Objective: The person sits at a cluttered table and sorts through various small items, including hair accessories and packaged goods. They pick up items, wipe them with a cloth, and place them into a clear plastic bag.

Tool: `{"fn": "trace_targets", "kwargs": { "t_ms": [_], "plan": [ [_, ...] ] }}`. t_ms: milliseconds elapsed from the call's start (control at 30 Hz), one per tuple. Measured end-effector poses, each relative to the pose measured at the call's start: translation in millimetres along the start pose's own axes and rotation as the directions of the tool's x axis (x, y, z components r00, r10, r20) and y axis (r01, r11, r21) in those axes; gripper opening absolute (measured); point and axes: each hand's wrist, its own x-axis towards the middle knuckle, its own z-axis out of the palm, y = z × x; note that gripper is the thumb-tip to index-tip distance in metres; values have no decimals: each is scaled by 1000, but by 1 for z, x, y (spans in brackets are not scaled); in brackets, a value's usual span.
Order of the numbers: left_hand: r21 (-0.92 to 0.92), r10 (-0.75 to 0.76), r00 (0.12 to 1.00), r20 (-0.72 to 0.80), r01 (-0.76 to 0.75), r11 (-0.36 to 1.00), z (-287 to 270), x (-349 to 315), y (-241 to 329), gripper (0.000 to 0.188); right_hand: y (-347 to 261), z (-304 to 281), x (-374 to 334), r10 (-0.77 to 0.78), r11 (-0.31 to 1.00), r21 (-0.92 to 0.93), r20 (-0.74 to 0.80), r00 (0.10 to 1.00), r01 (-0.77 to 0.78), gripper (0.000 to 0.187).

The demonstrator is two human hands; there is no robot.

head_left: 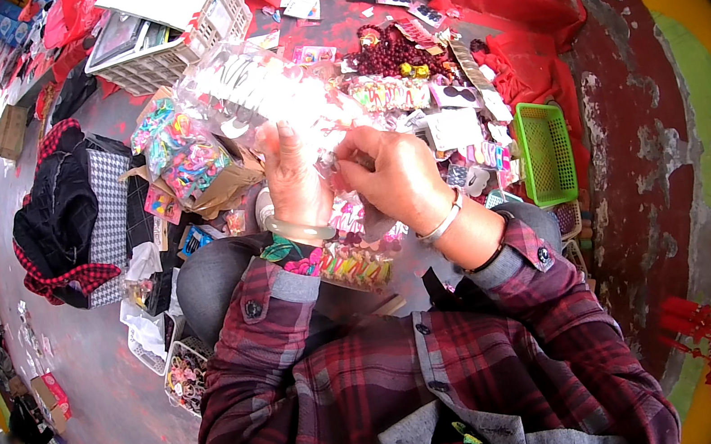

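Note:
A clear plastic bag (250, 82), washed out by glare, is raised in front of me; pale pieces with dark stripes show through it. My left hand (295, 180), a pale bangle at its wrist, holds the bag from the near side with the fingers upward. At the bag's near right edge my right hand (398, 170) pinches the plastic between thumb and forefinger. Glare hides the exact fingertip contact. Below the hands lie packs of colourful small goods (357, 267). Left of the bag, a cardboard box (228, 185) holds bagged bright trinkets (192, 159).
At the far left stands a white plastic crate (206, 34). Dark red beads (390, 49) and carded accessories (456, 94) cover the area ahead. A green basket (545, 150) sits at right by the peeling wall (632, 183). A checked box (109, 211) with dark clothing (54, 210) is at left.

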Motion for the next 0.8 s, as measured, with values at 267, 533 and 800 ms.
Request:
{"fn": "trace_targets", "kwargs": {
  "t_ms": [267,533,800],
  "plan": [
    [-13,28,997,70,-27,1000,11,-1,-1,40,4,5,2,0,991,-135,45,999,6,13],
    [-11,26,994,105,-25,1000,15,1,5,42,5,1,3,-90,980,-179,8,996,90,10],
    [-156,-58,996,64,67,986,5,0,1,32,10,1,7,-84,993,-90,-33,996,81,10]
  ]
}}
